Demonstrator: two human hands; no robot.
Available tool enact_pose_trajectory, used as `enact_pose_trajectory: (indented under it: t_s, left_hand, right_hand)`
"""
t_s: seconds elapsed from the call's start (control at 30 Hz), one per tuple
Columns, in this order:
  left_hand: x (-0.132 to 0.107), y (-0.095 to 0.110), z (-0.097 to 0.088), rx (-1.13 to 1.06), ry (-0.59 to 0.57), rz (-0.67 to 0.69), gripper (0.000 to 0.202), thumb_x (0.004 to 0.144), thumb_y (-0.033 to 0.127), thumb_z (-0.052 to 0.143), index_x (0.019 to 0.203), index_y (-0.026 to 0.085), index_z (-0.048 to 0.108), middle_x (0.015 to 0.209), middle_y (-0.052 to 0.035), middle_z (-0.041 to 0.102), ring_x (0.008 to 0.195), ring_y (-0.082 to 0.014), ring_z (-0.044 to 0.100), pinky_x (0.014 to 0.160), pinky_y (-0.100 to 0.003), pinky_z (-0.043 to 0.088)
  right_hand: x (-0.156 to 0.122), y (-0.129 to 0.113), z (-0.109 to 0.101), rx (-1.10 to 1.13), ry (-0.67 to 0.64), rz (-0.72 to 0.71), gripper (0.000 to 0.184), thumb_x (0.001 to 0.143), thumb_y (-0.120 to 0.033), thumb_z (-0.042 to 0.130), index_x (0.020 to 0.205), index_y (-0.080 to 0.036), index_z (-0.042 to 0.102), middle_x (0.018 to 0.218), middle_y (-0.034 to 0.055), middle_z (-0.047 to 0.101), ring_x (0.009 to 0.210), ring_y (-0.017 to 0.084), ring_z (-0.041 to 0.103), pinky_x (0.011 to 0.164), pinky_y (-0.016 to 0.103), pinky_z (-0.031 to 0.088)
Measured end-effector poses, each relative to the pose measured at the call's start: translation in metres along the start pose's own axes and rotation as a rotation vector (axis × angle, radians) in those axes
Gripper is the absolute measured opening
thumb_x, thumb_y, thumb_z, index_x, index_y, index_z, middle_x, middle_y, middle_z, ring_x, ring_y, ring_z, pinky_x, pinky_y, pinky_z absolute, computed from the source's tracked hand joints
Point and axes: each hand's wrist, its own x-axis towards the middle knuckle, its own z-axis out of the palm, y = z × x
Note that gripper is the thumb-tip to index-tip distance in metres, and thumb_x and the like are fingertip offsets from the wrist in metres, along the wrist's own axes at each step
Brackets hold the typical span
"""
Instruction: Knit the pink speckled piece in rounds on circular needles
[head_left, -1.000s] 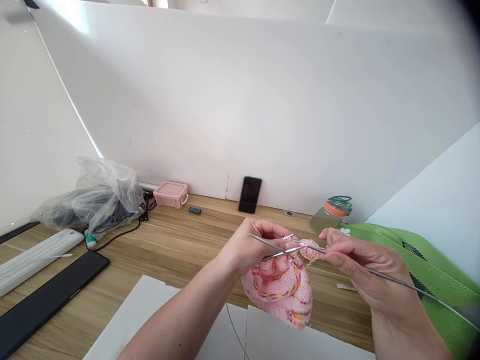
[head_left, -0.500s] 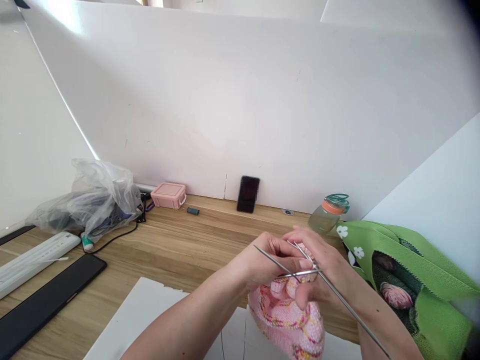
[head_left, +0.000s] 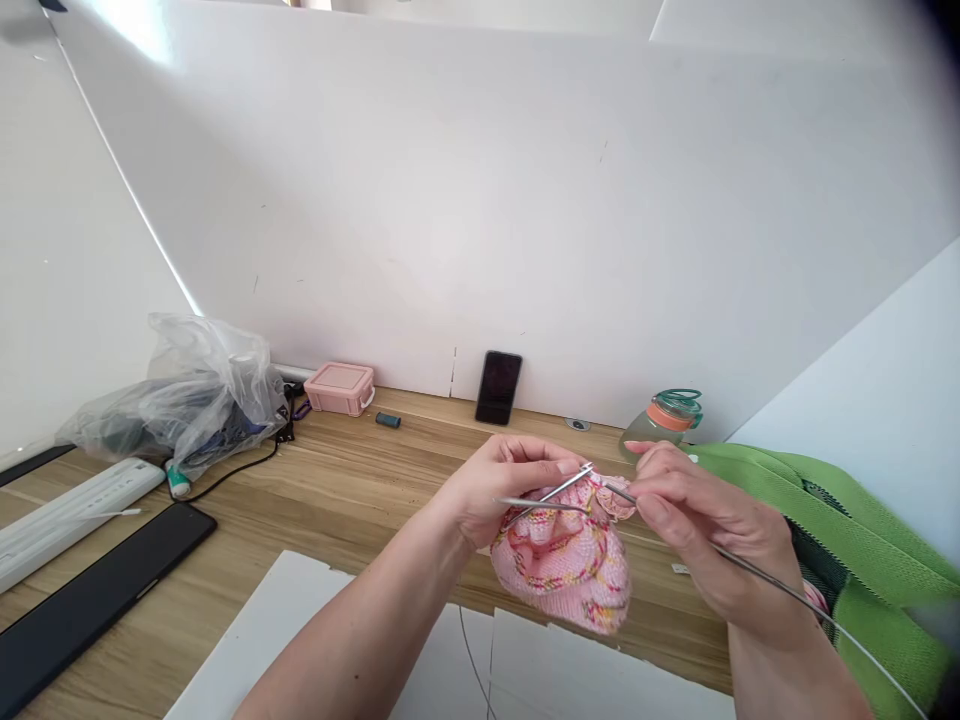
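Nearest, on the near side of the pink knitting (head_left: 570,590), white boards (head_left: 270,620) with a thin grey cord (head_left: 471,655) over them. Then the knitting itself, with yellow and dark red flecks, held up over the wooden table (head_left: 360,510), between both hands. At its upper left edge, the left hand (head_left: 502,475), with fingers closed around the work and around two crossing metal needles (head_left: 525,504). At its right side, the right hand (head_left: 712,520), with another needle (head_left: 757,573) pinched between thumb and forefinger, other fingers loosely bent. Contact of this tip with the stitches: cannot tell. Well left of the knitting, a black flat device (head_left: 112,565) and a white power strip (head_left: 75,520). Right of the knitting, a green bag (head_left: 885,610), partly behind the right arm (head_left: 795,665). Farther, left beyond the knitting, a clear plastic bag (head_left: 187,400), a pink box (head_left: 340,389) and a small dark block (head_left: 388,420). Beyond it and to the right, a bottle (head_left: 665,418). Behind it, slightly left, a phone (head_left: 499,387), leaning on the white panel (head_left: 450,200).
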Motion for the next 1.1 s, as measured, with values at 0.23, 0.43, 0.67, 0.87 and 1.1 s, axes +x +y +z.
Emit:
enact_pose_trajectory:
  t_s: [0.23, 0.43, 0.67, 0.87, 1.1]
  left_hand:
    - [0.003, -0.004, 0.002, -0.022, 0.139, 0.05, 0.041, 0.037, 0.027, 0.093, 0.064, 0.009, 0.069, 0.063, -0.0039, 0.067, 0.054, -0.0095, 0.057, 0.055, -0.022, 0.041]
    - [0.003, -0.009, 0.006, 0.002, 0.061, 0.084, 0.04, 0.044, 0.031, 0.092, 0.07, 0.009, 0.072, 0.068, -0.0055, 0.07, 0.059, -0.0108, 0.06, 0.06, -0.023, 0.044]
    - [0.003, -0.01, 0.001, 0.017, 0.117, 0.127, 0.039, 0.049, 0.031, 0.091, 0.079, 0.011, 0.073, 0.073, -0.0051, 0.071, 0.062, -0.0114, 0.062, 0.063, -0.023, 0.047]
    - [0.001, -0.008, 0.002, 0.026, -0.013, 0.04, 0.038, 0.053, 0.033, 0.089, 0.08, 0.01, 0.076, 0.071, -0.0068, 0.071, 0.062, -0.0118, 0.062, 0.064, -0.024, 0.046]
    - [0.0, -0.012, 0.011, 0.031, 0.003, 0.044, 0.035, 0.049, 0.036, 0.09, 0.068, 0.01, 0.075, 0.059, -0.0021, 0.064, 0.054, -0.0075, 0.051, 0.055, -0.021, 0.037]
  right_hand:
    - [-0.003, -0.005, -0.003, -0.218, -0.011, -0.042, 0.016, 0.084, -0.013, 0.051, 0.089, -0.022, 0.063, 0.077, 0.0011, 0.059, 0.075, 0.019, 0.054, 0.096, 0.048, 0.035]
    - [0.001, -0.005, 0.005, -0.387, 0.06, -0.113, 0.009, 0.081, -0.014, 0.061, 0.084, -0.023, 0.063, 0.069, -0.0005, 0.056, 0.068, 0.017, 0.05, 0.093, 0.046, 0.036]
    - [-0.001, -0.004, 0.0, -0.178, 0.077, -0.023, 0.012, 0.085, -0.014, 0.06, 0.077, -0.024, 0.06, 0.061, -0.0037, 0.048, 0.06, 0.013, 0.043, 0.094, 0.045, 0.037]
    - [-0.002, 0.0, -0.004, 0.059, 0.025, 0.087, 0.021, 0.089, -0.019, 0.055, 0.069, -0.023, 0.057, 0.06, -0.0039, 0.046, 0.058, 0.013, 0.046, 0.094, 0.043, 0.043]
    - [-0.003, 0.004, 0.009, -0.374, 0.119, -0.065, 0.029, 0.076, -0.046, 0.073, 0.09, -0.023, 0.061, 0.08, 0.0029, 0.061, 0.081, 0.022, 0.056, 0.106, 0.054, 0.029]
